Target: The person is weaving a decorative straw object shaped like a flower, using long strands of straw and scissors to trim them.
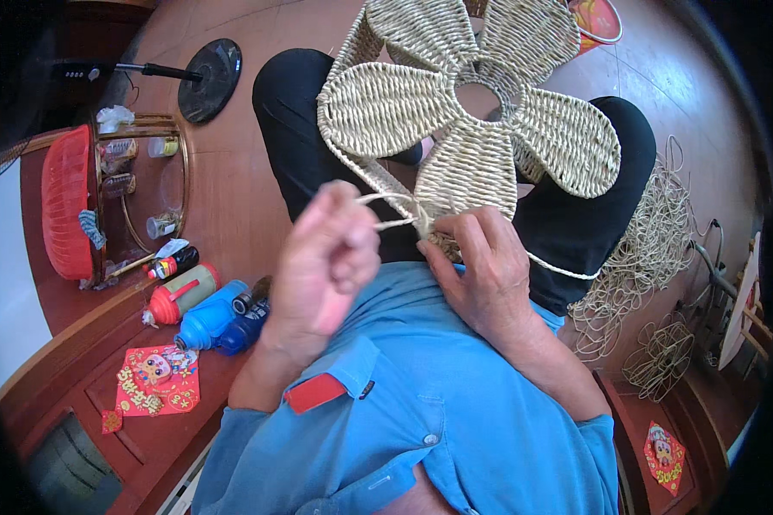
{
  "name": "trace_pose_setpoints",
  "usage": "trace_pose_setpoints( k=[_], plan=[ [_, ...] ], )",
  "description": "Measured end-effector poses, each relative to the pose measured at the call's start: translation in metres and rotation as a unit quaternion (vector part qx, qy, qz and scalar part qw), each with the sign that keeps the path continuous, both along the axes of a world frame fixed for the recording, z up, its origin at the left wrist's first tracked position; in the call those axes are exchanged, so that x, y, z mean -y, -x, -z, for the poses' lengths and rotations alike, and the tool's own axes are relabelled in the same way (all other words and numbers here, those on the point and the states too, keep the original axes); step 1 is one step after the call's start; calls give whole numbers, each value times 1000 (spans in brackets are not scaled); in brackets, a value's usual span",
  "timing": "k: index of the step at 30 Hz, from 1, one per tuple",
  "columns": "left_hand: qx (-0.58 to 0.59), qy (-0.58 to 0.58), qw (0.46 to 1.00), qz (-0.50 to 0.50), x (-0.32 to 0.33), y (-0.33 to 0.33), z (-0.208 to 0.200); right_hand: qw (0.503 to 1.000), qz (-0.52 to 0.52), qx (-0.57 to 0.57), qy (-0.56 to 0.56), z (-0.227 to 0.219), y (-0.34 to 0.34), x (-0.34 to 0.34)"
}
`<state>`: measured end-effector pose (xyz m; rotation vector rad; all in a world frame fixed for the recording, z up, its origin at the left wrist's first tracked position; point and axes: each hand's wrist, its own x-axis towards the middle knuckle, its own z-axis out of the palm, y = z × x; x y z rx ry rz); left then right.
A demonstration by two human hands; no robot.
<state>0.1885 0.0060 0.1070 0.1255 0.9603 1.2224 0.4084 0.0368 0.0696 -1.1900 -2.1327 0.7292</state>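
Across my knees rests a flower-shaped woven basket [378,112] of pale straw cord, with petals around a round centre hole. My left hand [335,257] is closed, somewhat blurred, left of the lower petal, pulling a doubled loop of straw cord [386,225] taut from the basket's near edge. There, my right hand [485,270] pinches the weave where the loop meets it, thumb below and fingers on top. From under my right hand a straw cord strand [567,272] runs right across my thigh. What lies beneath the right fingers is partly hidden.
Loose straw cord [648,232] lies heaped on the floor at right, beside a smaller cord bundle [660,359]. At left are a round black stand base [210,81], a red plastic basket [66,202], a shelved stand [159,129] and several bottles, including a blue one [210,316].
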Motion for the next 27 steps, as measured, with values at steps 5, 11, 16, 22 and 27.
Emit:
trace_pose_setpoints(
  k=[5,11,16,22,27],
  plan=[
    [-112,21,979,-171,3,89,-15,999,4,23,-43,-6,13,-2],
    [-279,36,934,-221,12,172,3,991,-54,46,-112,0,37,-14],
    [-305,71,915,-256,23,279,17,989,-42,50,-131,7,43,-18],
    [-348,128,884,-285,25,368,21,989,-34,15,-143,11,43,-17],
    [-359,146,870,-303,15,407,20,988,-23,17,-150,12,42,-14]
  ],
)
